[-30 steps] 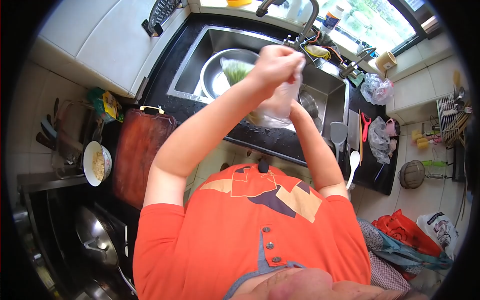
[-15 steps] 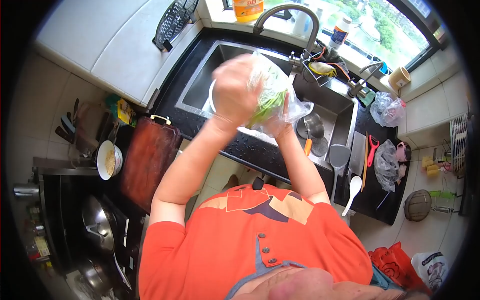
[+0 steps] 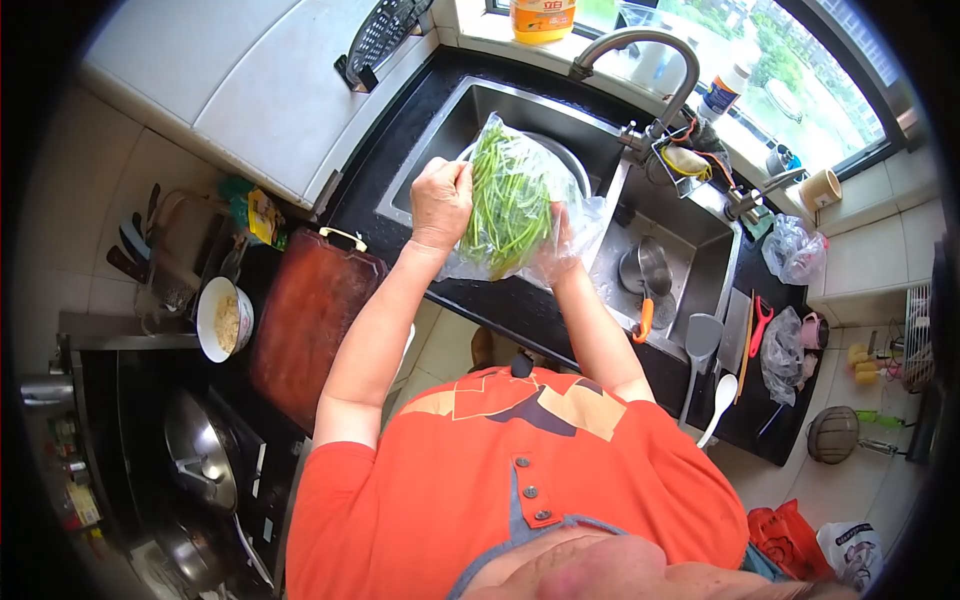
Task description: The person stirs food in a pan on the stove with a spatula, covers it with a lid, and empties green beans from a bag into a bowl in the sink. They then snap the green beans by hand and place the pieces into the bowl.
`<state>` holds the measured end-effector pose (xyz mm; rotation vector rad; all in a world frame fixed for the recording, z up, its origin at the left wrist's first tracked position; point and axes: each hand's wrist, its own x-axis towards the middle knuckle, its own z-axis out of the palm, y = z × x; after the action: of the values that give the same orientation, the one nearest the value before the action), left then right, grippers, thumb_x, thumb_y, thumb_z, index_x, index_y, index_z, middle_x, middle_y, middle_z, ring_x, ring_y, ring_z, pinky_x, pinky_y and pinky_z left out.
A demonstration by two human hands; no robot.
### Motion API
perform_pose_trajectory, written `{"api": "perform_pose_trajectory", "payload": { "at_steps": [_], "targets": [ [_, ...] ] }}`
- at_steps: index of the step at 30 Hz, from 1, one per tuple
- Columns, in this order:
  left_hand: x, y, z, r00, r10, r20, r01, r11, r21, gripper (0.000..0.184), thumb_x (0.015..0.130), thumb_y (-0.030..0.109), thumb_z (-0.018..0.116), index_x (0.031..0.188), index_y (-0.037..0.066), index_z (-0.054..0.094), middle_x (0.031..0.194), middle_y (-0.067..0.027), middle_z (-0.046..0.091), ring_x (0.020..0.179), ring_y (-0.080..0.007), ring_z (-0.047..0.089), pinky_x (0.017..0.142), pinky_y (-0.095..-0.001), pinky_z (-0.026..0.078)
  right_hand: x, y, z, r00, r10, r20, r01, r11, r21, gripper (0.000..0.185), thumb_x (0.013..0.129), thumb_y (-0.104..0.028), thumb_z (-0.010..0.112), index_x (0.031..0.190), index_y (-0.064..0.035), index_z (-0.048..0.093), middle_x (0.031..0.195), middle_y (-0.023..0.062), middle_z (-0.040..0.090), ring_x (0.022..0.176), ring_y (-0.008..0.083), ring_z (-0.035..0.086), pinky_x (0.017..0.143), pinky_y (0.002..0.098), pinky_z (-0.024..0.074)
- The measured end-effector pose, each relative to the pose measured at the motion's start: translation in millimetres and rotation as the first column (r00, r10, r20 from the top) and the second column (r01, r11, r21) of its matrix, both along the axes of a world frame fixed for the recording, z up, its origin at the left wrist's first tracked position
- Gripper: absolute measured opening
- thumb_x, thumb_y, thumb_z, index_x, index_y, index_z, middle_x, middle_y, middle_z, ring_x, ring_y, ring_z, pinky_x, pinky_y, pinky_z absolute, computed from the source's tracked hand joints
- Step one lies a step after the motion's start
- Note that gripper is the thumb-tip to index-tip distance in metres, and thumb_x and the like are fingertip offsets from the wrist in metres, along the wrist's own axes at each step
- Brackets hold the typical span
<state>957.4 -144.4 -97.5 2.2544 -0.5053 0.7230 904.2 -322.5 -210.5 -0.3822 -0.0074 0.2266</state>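
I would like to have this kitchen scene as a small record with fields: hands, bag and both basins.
Left hand: closed on the left edge of a clear, crinkled plastic bag
Right hand: at the bag's right side, partly seen through plastic; grip unclear
Bag contents: long, thin green vegetable stalks
Left basin: round, shiny metal bowl, partly hidden behind the bag
Right basin: small round metal pan with orange handle

On the windowsill ahead of you, the yellow-and-orange plastic jug (image 3: 542,28) bears Chinese characters that look like 立白. You cannot make out the small print on the white bottle with a blue label (image 3: 722,95) or the dark lettering on the white plastic bag (image 3: 850,552).
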Motion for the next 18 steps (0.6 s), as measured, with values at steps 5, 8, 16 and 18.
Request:
{"api": "perform_pose_trajectory", "payload": {
  "at_steps": [5,8,16,18],
  "targets": [
    [18.5,0.3,3.8,0.999,-0.041,-0.023,0.037,0.99,-0.133,0.009,0.086,0.008,0.062,0.082,0.0,0.065,0.07,-0.0112,0.059,0.058,-0.0225,0.057,0.055,-0.0318,0.044,26.2,5.8,-55.8,0.932,-0.176,0.316,0.342,0.714,-0.611,0.062,0.091,-0.052,0.047,0.137,-0.0107,0.041,0.134,0.0083,0.049,0.119,0.0245,0.049,0.103,0.0416,0.0386],
    [30.6,-13.0,-7.5,0.987,-0.162,0.005,0.161,0.977,-0.138,0.009,0.087,0.007,0.06,0.083,0.0,0.062,0.071,-0.0112,0.061,0.057,-0.0187,0.058,0.054,-0.0292,0.045,24.3,13.6,-22.3,0.955,-0.172,0.241,0.27,0.84,-0.471,0.062,0.092,-0.054,0.043,0.138,-0.0119,0.04,0.136,0.0073,0.048,0.12,0.0237,0.048,0.103,0.0406,0.0385],
    [67.2,-11.3,9.9,0.949,-0.226,-0.22,0.093,0.867,-0.489,0.013,0.09,0.012,0.061,0.082,0.001,0.062,0.062,0.0032,0.054,0.054,-0.0017,0.045,0.048,-0.02,0.037,51.8,-1.0,-8.3,0.925,-0.191,0.327,0.331,0.828,-0.452,0.041,0.087,-0.008,0.056,0.126,-0.0033,0.045,0.12,0.0108,0.057,0.109,0.0216,0.054,0.096,0.034,0.042],
    [76.1,-10.4,14.6,0.909,-0.309,-0.28,0.103,0.817,-0.567,0.013,0.09,0.011,0.06,0.083,0.001,0.062,0.062,0.004,0.054,0.052,-0.0022,0.045,0.047,-0.0194,0.036,63.3,-5.8,-14.8,0.813,-0.199,0.547,0.547,0.582,-0.601,0.041,0.086,-0.013,0.059,0.124,-0.0031,0.048,0.122,0.0122,0.057,0.111,0.0238,0.055,0.096,0.0363,0.0437]
  ]
}}
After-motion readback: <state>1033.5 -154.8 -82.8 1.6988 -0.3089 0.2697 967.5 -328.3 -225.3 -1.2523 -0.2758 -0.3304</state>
